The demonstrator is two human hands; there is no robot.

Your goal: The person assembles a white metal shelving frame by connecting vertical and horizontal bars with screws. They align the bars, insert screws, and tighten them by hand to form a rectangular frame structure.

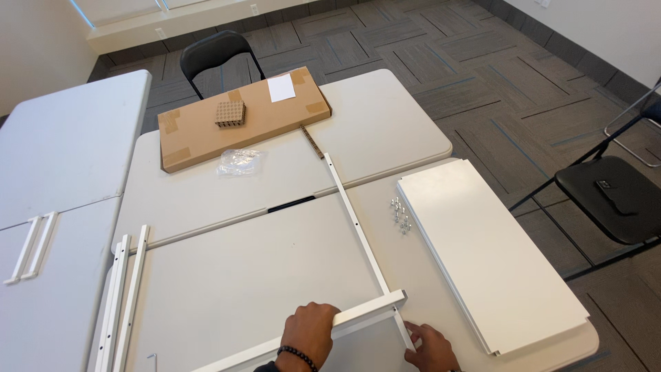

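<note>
A white metal frame (358, 234), thin, matte and square-edged, lies on the pale tabletop (241, 275), its long rail running away toward the flat cardboard box (241, 117). The left hand (310, 331) has its fingers clamped over the near crossbar; the right hand (430, 348) pinches the corner, fingers together. Small silver screws (400, 213) lie right of the rail.
</note>
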